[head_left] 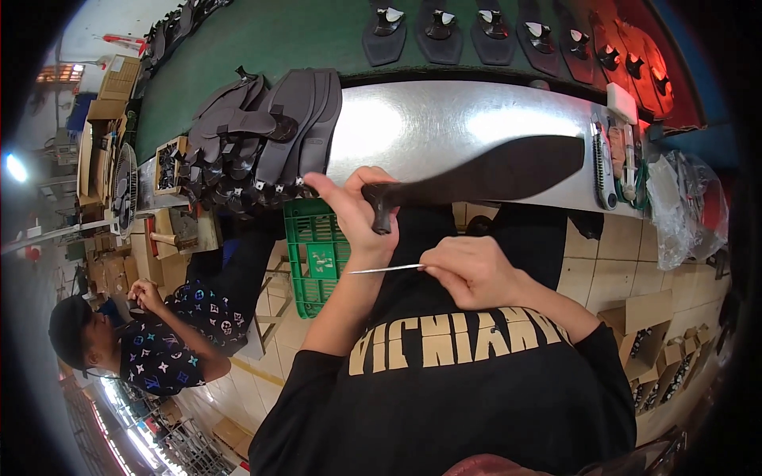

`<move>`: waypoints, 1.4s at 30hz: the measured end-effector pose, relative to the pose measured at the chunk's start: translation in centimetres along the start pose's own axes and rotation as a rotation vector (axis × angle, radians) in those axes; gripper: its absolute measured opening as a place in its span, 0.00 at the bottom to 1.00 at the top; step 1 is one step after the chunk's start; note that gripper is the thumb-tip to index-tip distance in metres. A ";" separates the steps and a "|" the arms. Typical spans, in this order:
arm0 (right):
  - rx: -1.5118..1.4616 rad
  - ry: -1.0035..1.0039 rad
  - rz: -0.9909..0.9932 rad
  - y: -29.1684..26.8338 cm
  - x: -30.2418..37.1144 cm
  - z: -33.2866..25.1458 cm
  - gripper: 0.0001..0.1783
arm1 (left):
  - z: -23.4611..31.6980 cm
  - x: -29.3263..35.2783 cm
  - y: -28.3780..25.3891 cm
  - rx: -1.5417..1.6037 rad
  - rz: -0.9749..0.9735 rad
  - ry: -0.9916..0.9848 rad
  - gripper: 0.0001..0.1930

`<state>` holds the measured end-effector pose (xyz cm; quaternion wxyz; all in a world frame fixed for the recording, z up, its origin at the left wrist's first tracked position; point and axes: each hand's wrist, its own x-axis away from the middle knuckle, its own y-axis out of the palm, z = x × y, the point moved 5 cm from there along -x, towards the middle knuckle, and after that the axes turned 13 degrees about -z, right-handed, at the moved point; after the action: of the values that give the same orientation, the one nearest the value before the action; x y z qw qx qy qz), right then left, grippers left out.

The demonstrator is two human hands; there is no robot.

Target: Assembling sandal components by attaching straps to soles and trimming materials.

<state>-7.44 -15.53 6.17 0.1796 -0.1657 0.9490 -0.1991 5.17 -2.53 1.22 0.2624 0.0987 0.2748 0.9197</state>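
Note:
My left hand (361, 226) grips a dark shoe sole (508, 168) at its heel end, with the thumb sticking out to the left. A short black heel (382, 216) points down from the sole, in front of my palm. The broad toe part stretches right, over the metal bench. Closer to my body, my right hand (470, 271) is closed on a thin, pale, pointed tool (385, 270). Its tip points left, toward my left wrist, apart from the sole; its handle end is hidden in my fingers.
Heeled soles (266, 131) are piled at the left of the metal bench (452, 103). A utility knife (605, 170) and plastic bags (683, 206) lie at its right end. More soles line the green surface (317, 36) beyond. A co-worker (178, 333) sits at left, near a green crate (317, 258).

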 end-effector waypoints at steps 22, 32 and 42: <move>0.000 0.169 0.191 -0.6 -1.2 1.7 0.02 | 4.6 -3.7 -2.6 0.791 0.449 -0.071 0.22; 0.008 0.443 0.479 -9.1 3.2 7.1 0.06 | 20.6 4.8 -11.4 -0.496 0.762 0.436 0.32; 0.634 0.721 0.691 -17.7 8.7 11.3 0.19 | 8.5 -15.2 1.9 -0.862 0.072 0.354 0.17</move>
<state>-6.20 -37.76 1.85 -0.0591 0.2930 0.8434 -0.4465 19.93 -8.22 8.73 0.1967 -0.1684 -0.0955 0.9612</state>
